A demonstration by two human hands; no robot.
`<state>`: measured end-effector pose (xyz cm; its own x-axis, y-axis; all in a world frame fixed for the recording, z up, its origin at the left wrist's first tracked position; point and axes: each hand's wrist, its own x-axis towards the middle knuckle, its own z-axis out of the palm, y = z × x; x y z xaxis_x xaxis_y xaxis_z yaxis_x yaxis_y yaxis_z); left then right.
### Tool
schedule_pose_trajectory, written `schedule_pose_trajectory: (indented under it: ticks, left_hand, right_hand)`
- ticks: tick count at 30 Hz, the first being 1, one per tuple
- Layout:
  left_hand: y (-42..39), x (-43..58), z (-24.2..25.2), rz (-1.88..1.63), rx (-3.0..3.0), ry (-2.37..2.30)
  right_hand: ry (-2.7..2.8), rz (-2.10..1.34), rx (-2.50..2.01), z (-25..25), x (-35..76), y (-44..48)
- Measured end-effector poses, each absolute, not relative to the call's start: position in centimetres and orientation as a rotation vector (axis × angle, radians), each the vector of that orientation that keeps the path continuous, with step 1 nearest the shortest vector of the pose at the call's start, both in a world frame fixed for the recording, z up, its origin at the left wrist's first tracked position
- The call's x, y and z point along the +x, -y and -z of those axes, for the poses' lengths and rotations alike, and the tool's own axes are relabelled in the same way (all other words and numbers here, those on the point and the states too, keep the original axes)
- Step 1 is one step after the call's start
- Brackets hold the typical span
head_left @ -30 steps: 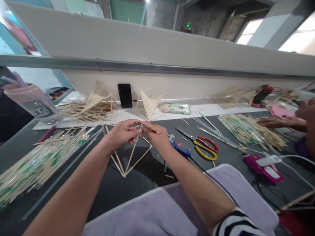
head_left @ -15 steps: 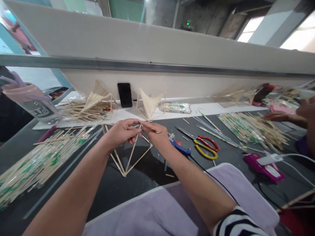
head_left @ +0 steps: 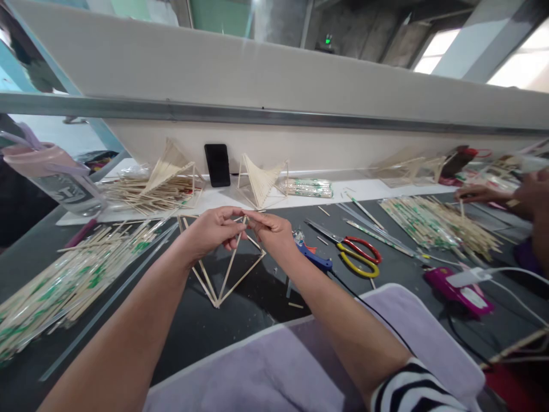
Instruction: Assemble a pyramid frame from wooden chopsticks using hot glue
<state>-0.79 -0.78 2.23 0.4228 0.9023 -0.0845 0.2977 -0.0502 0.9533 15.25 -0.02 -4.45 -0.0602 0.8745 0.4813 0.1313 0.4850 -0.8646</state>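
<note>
- Resting on the dark tabletop [head_left: 184,343]: one stick frame [head_left: 233,260], below and between the hands, partly hidden behind the left wrist; one corner points toward the person.
- Left hand [head_left: 217,232]: fingers curled, thumb and fingertips pinched on the frame's raised corner.
- Right hand [head_left: 271,229]: fingers bent close together, tips meeting the left's at that same corner, pinching it.
- Glue gun [head_left: 315,258], blue: just beside the right forearm.
- Scissors [head_left: 360,257], red and yellow handles: farther right.
</note>
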Motion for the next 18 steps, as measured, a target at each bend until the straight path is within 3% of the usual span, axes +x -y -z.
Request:
schedule_pose_trajectory:
  ticks: [18]
  left_hand:
    - [0.84,-0.56,-2.01,-0.718,1.607,-1.086]
  right_hand:
    - [1.505,-0.82,-0.928,3.94,15.18,0.24]
